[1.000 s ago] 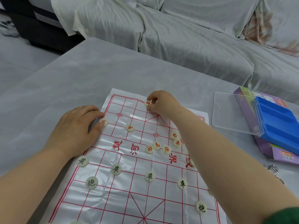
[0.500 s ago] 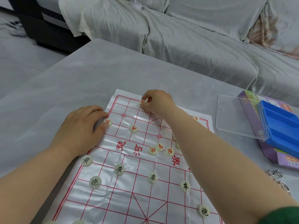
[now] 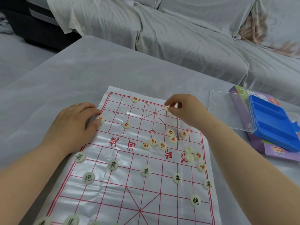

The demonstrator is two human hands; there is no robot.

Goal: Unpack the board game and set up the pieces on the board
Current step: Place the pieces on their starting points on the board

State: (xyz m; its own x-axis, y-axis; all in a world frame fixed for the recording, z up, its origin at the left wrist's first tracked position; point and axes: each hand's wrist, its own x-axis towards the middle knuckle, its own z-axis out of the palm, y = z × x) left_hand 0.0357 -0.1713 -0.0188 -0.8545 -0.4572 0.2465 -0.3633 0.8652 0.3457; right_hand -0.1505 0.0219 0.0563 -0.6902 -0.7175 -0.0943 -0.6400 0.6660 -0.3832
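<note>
The board is lying flat on the grey-covered table, directly beneath both hands. The right hand is hovering over the board's far right part, thumb and forefinger pinching a red-lettered piece at the far right corner of the board's crossed square. Whether that piece is touching the board cannot be told. The left hand is resting palm down across the board's left edge, its fingers lying fairly straight and together and gripping nothing. Its thumb tip is touching a second red piece on the board's left border line. A lone red piece is sitting on the board's far line. A loose cluster of red pieces is lying right of the board's middle, and black-lettered pieces are sitting spread across the board's near half. Beyond the board's right edge, a blue tray is resting on a purple box, with a clear lid lying between them and the board.
</note>
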